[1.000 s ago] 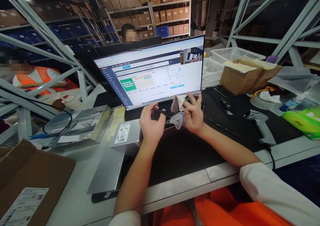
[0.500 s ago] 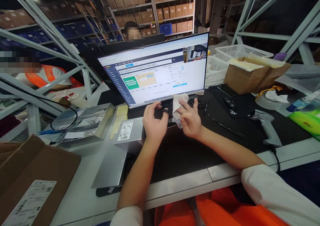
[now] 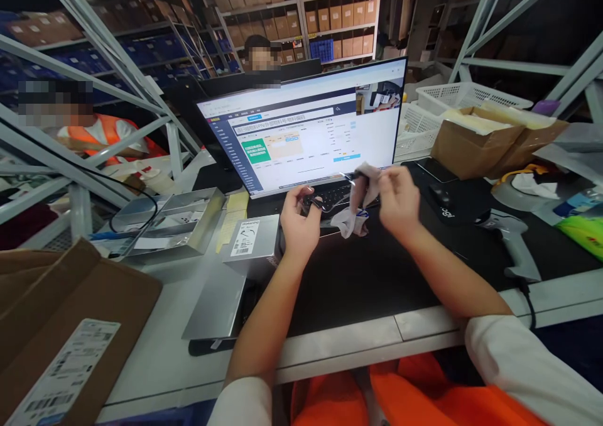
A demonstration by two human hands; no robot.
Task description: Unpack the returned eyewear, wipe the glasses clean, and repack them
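My left hand [image 3: 299, 222] hovers over the black keyboard [image 3: 332, 195] in front of the monitor [image 3: 306, 131], its fingers pinched on a small dark item [image 3: 315, 204] that I cannot name. My right hand [image 3: 399, 200] is beside it to the right, fingers closed on a white cloth [image 3: 358, 207] that hangs down crumpled between the two hands. Both hands are a little above the black desk mat [image 3: 358, 275].
A silver box with a barcode label [image 3: 249, 245] lies left of my hands, with a metal tray [image 3: 174, 222] further left. A brown carton [image 3: 66, 332] fills the near left. A barcode scanner [image 3: 513, 250], cardboard boxes [image 3: 475, 140] and white baskets [image 3: 452, 96] stand right. Two people in orange vests work behind.
My right hand has moved right and slightly up, pulling the white cloth away from the left hand. The camera view shifted, so the desk appears further right.
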